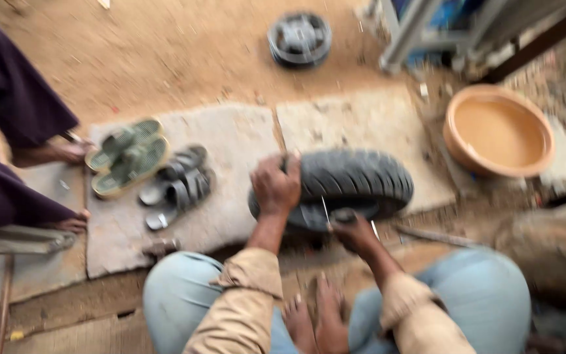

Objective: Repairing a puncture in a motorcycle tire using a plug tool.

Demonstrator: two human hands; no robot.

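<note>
Knees in light blue trousers (178, 295) and bare feet (316, 321) fill the bottom of frame; person sits low on the ground, tan sleeves rolled at the wrists. Whole view is motion-blurred, so fine detail is soft. Flat stone slabs (230, 131) on reddish dirt carry the work. Small black tyre (355, 177) stands on edge on the slab, just ahead of the feet, rim partly visible low in its centre. Left hand (275, 187) is closed over the tyre's top left shoulder, steadying it. Right hand (354, 229) is closed around a thin metal tool (325, 211), likely a lever, tip at the bead near the rim. Progress, judged: tyre looks mostly on the rim, bead work in hand, can't tell how much is free. Orange plastic basin (499, 131) sits right, well apart. Second wheel (299, 38) lies far back. Green sandals (129, 156) and grey sandals (178, 187) lie left, beside another person's bare feet (67, 152).
</note>
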